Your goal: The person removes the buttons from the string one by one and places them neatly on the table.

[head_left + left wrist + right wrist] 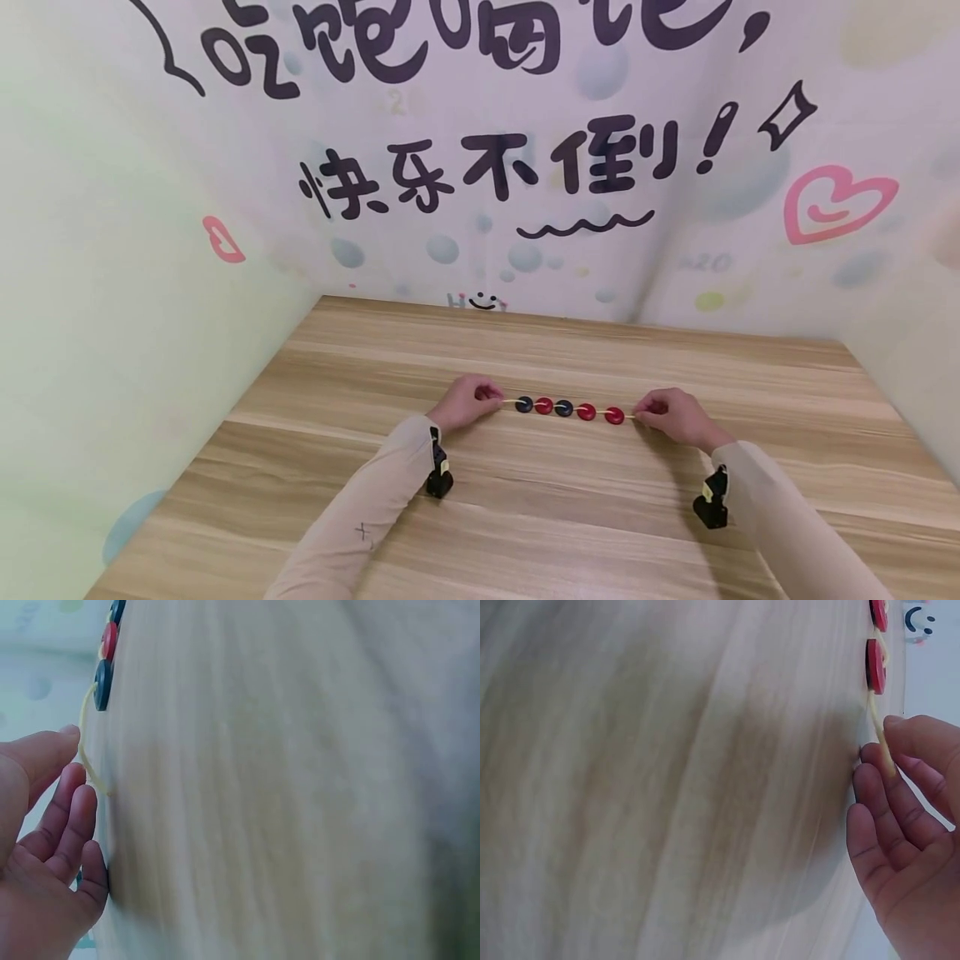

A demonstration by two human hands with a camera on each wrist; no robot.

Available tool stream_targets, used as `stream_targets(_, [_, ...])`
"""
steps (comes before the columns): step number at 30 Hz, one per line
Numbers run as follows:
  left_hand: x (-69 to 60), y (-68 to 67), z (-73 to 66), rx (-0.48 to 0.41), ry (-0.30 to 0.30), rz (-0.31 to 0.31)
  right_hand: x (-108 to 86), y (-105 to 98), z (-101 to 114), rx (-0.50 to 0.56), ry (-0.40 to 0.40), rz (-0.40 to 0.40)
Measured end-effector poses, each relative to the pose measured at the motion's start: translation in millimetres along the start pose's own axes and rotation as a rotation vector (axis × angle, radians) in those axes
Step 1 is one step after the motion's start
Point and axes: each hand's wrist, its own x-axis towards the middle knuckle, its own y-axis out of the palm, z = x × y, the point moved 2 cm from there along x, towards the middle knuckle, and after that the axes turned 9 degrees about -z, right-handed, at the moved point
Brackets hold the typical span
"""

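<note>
A pale yellow cord (508, 401) threaded through several round buttons lies nearly straight between the two hands. From the left the buttons run dark blue (524, 405), red (543, 406), dark blue (564, 408), red (587, 412) and red (614, 415). My left hand (467, 402) pinches the cord's left end; a short tail of cord (94, 777) sticks out past the thumb in the left wrist view. At the other end, my right hand (677, 417) holds the cord (878, 724) between thumb and finger, its tip lying against the fingers. Both hands are close to the tabletop.
The wood-grain table (525, 517) extends on all sides of the hands. Behind it hangs a white printed cloth (480, 233) with dark lettering, and a pale wall (112, 292) borders the left. Black wrist cameras (439, 475) sit on both sleeves.
</note>
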Motion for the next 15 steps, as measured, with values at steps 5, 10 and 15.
stream_targets(5, [2.6,2.0,-4.6,-0.004,-0.006,0.012,0.1,-2.9,-1.6,-0.015,0.006,-0.019])
stream_targets(10, [5.9,7.4,-10.0,-0.001,0.001,0.021,3.4,-3.6,1.4,-0.023,0.015,-0.052])
stream_targets(15, [9.1,12.6,-13.1,0.009,0.003,0.032,12.0,2.3,12.2,-0.003,-0.002,-0.057])
